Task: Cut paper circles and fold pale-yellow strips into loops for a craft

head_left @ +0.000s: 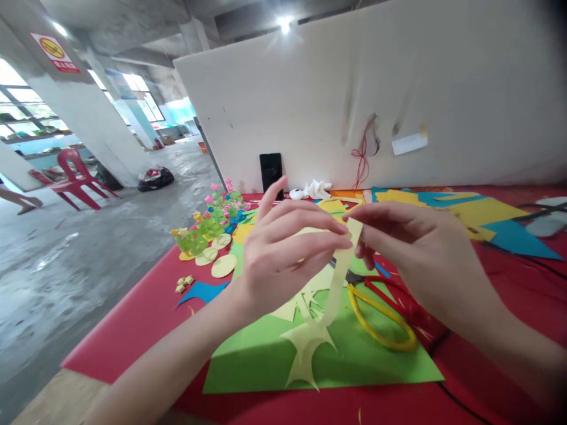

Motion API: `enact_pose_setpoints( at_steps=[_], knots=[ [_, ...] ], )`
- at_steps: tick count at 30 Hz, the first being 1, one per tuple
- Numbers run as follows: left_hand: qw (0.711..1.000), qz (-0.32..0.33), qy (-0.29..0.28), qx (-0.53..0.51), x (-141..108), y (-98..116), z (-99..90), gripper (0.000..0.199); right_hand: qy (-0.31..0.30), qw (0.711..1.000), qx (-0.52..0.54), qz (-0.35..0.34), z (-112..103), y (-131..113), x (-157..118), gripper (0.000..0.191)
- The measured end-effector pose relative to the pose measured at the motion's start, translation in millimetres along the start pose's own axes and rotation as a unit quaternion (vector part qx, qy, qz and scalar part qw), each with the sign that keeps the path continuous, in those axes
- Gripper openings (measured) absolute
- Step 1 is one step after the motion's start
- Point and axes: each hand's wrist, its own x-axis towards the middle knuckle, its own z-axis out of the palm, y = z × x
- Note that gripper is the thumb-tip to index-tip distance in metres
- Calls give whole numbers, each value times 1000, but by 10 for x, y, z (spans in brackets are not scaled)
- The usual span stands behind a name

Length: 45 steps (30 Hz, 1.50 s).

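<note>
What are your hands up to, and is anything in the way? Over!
Left hand and right hand: pinching pale yellow paper strip. Strip: hanging down, green paper beneath. Scissors: close, partly behind strip, seemingly not blocking the hands.

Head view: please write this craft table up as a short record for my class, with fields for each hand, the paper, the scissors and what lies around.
Left hand: fingertips on a pale yellow paper strip
Right hand: holds the same strip near its upper end
Strip: hangs down between the hands
Scissors: red and yellow handles, lying beyond the strip
Underneath: green paper sheet on a red table surface
Left side: pale yellow paper ovals
Back: black phone, upright
</note>
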Motion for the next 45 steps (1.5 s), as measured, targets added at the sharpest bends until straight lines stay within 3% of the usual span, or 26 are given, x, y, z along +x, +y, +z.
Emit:
enact_pose_setpoints(
  at_steps=[6,12,17,23,27,32,37,42,45],
  knots=[
    [1000,26,9,-11,-9,56,-62,29,10,998,66,0,-23,-56,-41,6],
    [991,-83,73,-75,-11,64,11,19,-58,978,193,45,-23,-80,-35,4],
    [983,-125,95,-94,3,46,17,14,-80,997,13,6,-5,-4,-7,3],
    [998,-29,8,-63,-3,104,-69,27,-41,999,-18,8,20,83,73,3],
    [998,-17,51,-23,-11,76,-57,29,-9,999,40,23,-23,58,56,8],
    [989,-104,81,-69,11,36,14,18,-77,974,194,86,-51,-17,30,10],
    [956,-206,24,-208,51,90,65,4,-125,960,235,86,1,5,31,4],
    [901,-295,-20,-319,27,83,75,10,-93,971,208,65,-1,31,15,10],
    [852,-360,-61,-375,-9,43,59,20,-61,986,148,48,-21,1,16,11]
  ],
)
